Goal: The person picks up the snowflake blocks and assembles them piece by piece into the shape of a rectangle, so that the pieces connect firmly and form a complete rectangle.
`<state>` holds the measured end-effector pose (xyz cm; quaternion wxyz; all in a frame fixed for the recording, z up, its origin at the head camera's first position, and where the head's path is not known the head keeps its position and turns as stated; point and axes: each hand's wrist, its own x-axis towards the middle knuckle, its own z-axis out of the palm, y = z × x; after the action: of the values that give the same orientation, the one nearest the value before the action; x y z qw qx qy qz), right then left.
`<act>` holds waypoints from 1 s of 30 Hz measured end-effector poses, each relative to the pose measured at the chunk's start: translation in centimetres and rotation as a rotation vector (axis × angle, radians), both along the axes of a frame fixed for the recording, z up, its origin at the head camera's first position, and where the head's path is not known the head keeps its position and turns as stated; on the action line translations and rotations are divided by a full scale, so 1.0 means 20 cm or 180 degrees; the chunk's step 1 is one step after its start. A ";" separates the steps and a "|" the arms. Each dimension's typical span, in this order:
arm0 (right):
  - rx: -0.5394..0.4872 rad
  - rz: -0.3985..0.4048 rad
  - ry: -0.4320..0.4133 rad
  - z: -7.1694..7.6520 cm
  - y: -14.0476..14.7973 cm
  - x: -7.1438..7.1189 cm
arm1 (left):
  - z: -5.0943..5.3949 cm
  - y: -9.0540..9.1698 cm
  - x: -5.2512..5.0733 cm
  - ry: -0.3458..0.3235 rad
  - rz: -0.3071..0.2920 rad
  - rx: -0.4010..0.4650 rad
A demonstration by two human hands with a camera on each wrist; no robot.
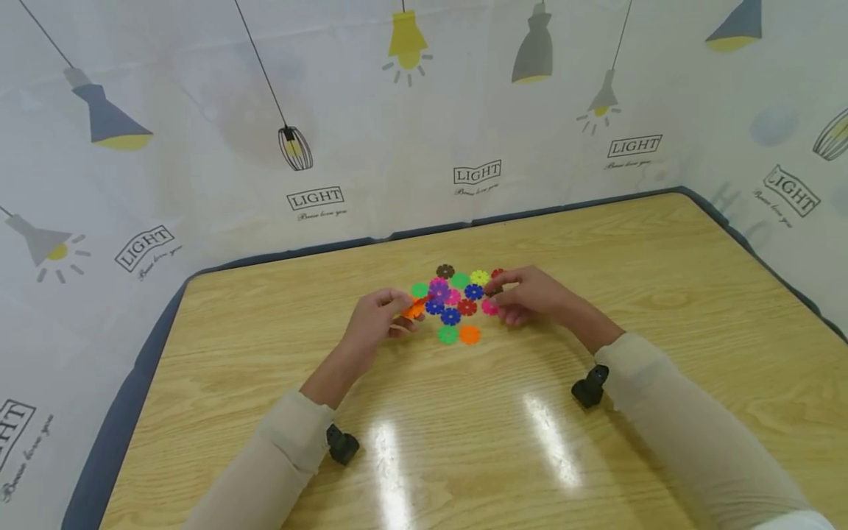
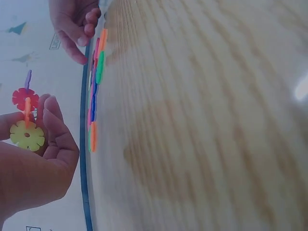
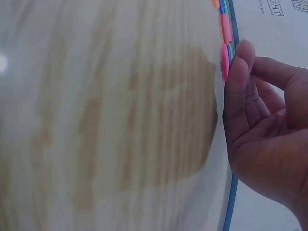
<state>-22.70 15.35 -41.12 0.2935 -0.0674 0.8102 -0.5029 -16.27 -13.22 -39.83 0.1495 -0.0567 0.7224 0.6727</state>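
My left hand (image 1: 374, 318) pinches a small chain of interlocking plastic flower discs above the table. In the left wrist view the chain shows a yellow disc (image 2: 29, 142), an orange disc (image 2: 27, 108) seen edge-on, a red disc (image 2: 20, 99) and a purple disc (image 2: 28, 81) at the far end. My right hand (image 1: 533, 296) hovers at the right side of the loose discs, thumb and fingertips near a pink disc (image 1: 489, 306). Nothing shows held in its fingers. Between the hands lie several loose discs, among them a dark blue disc (image 1: 450, 316) and a red disc (image 1: 467, 308).
Wood-grain table (image 1: 464, 412) spreads around the discs. A green disc (image 1: 447, 335) and an orange disc (image 1: 470, 335) lie nearest me; a brown disc (image 1: 445, 271) lies at the back. Behind the table's far edge hangs a printed cloth (image 1: 397, 140).
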 end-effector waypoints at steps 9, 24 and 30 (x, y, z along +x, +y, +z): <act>0.0064 0.0060 -0.0057 -0.04 -0.01 0.00 | -0.01 0.00 0.01 -0.0021 0.0017 -0.0030; 0.0392 0.0130 -0.0002 -0.03 -0.05 0.00 | -0.01 0.02 0.00 -0.0110 -0.0023 0.0024; 0.0481 0.0090 -0.0012 -0.01 -0.03 0.01 | -0.01 0.02 0.01 -0.0090 0.0003 -0.0003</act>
<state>-22.57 14.71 -41.30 0.3063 -0.0556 0.8442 -0.4363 -16.16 -12.87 -40.01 0.1594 -0.0666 0.7206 0.6715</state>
